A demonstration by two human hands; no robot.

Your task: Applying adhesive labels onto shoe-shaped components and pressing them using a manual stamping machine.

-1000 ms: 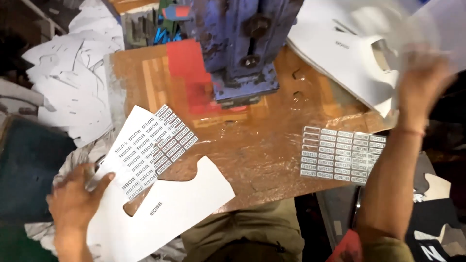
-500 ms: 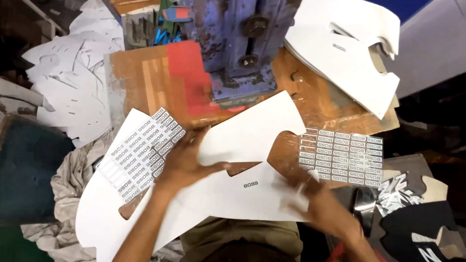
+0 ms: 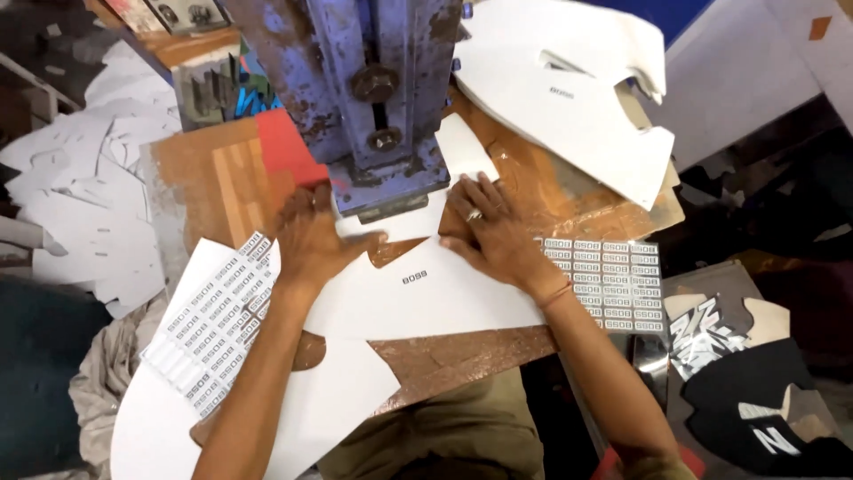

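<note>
While a second white cutout (image 3: 293, 418) lies nearest at 7 o'clock, the left hand (image 3: 311, 240) and right hand (image 3: 493, 236) press flat, fingers spread, on a white cutout piece (image 3: 426, 298) mid-bench (image 3: 213, 178), its far edge under the blue press (image 3: 382, 98) at 12 o'clock.

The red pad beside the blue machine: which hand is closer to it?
Left. The left hand lies just below the red pad, pressing the white cutout sheet. The right hand presses the same sheet on the far side of the blue machine.
</note>
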